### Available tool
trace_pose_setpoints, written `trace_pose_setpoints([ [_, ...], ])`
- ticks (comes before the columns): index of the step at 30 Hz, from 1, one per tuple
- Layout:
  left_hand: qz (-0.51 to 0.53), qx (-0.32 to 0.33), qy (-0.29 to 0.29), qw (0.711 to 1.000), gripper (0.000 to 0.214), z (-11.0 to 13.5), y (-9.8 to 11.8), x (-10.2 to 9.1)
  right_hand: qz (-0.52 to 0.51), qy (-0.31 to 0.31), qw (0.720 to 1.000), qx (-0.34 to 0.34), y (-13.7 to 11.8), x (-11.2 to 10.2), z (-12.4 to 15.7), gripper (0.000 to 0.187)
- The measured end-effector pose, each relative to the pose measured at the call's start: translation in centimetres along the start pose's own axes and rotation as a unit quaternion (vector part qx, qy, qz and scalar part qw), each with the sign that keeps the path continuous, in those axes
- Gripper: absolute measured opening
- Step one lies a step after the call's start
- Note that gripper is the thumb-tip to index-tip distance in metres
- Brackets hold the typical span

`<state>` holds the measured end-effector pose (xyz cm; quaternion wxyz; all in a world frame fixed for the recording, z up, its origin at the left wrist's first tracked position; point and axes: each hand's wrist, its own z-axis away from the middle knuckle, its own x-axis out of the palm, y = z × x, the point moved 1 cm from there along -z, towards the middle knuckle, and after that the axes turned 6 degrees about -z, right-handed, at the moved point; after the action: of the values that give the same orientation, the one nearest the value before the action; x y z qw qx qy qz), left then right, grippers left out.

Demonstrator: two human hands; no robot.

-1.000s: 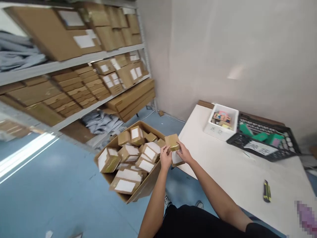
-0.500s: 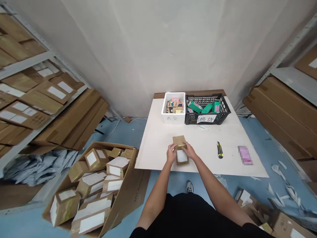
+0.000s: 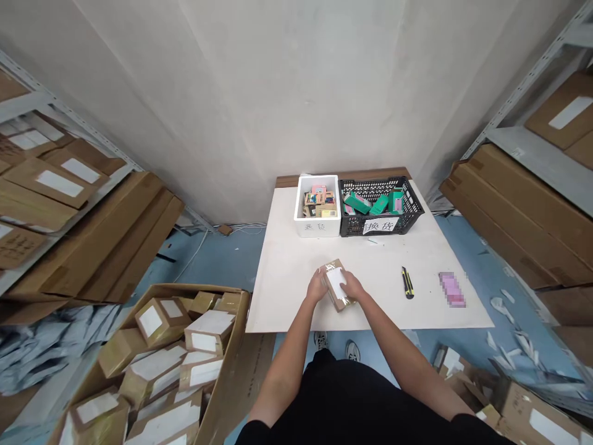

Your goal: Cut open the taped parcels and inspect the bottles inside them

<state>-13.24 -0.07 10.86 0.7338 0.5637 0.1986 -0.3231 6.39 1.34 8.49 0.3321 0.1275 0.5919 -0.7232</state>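
Observation:
A small brown cardboard parcel (image 3: 336, 284) with a white label rests on the white table (image 3: 287, 272) near its front edge. My left hand (image 3: 317, 289) grips its left side and my right hand (image 3: 353, 288) grips its right side, fingers curled round it. The parcel is tilted, label face up. A yellow and black utility knife (image 3: 407, 282) lies on the table to the right of my hands.
A white bin (image 3: 317, 207) and a black basket (image 3: 378, 206) with green packs stand at the table's back. A big open carton (image 3: 162, 358) of several labelled parcels sits on the floor at left. Shelves with cartons flank both sides. Torn scraps lie on the floor at right.
I turned from the floor carton to the table, carrying the parcel. It has since come down onto the table and turned so the label faces up.

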Motion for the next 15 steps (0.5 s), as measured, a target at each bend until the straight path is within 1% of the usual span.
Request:
trace_pose_setpoints([
  [3,-0.045,-0.001,-0.07,0.997,0.107,-0.9,-0.9,1.2,0.054,-0.026,0.998,0.013,1.0,1.0,1.3,0.063],
  [5,-0.08,0.0,-0.107,0.991,0.123,-1.6,-1.2,2.4,0.072,-0.017,0.997,0.01,1.3,1.3,1.8,0.066],
  [7,-0.12,0.004,-0.126,0.985,0.132,-2.3,-1.3,3.4,0.078,0.009,0.997,0.006,1.1,0.8,2.0,0.071],
  [10,-0.165,0.012,-0.143,0.976,0.131,-3.0,-1.6,3.5,0.083,0.056,0.995,-0.007,0.7,-1.5,2.0,0.072],
  [12,-0.188,0.012,-0.158,0.969,0.128,-3.5,-1.7,2.8,0.086,0.085,0.993,-0.013,0.7,-3.8,1.9,0.07],
  [15,-0.231,0.002,-0.175,0.957,0.125,-4.4,-1.3,1.4,0.081,0.121,0.989,-0.006,1.2,-7.9,2.0,0.069],
])
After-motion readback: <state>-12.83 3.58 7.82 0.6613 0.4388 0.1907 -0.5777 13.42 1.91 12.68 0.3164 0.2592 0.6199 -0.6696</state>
